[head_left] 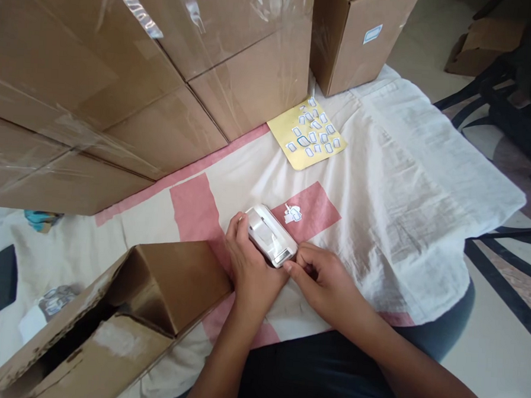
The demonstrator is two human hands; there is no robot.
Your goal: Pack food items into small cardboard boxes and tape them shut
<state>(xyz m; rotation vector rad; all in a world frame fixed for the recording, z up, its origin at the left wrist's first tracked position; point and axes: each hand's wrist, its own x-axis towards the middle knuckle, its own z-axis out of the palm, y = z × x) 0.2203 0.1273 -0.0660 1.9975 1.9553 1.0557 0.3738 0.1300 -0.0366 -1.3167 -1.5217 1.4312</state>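
My left hand [253, 268] is wrapped around the left side of a glossy white case [270, 234] with rounded corners and a clear-looking top. The case is tilted, its near end toward my right hand [326, 279]. The thumb and curled fingers of that hand are pinched together at the near right corner of the case; what lies between them is hidden. Just beyond the case, a small pile of white label scraps [293, 213] lies on a red patch of the cloth. Farther back, a yellow sheet [299, 160] carries several blue-bordered white labels [316, 124].
Taped cardboard boxes [249, 73] are stacked along the back left. A labelled box [366, 56] stands at the back right. Near my left arm is an opened carton [185, 284]. A dark phone-like slab [3, 280] lies at the far left on the striped cloth [400, 170].
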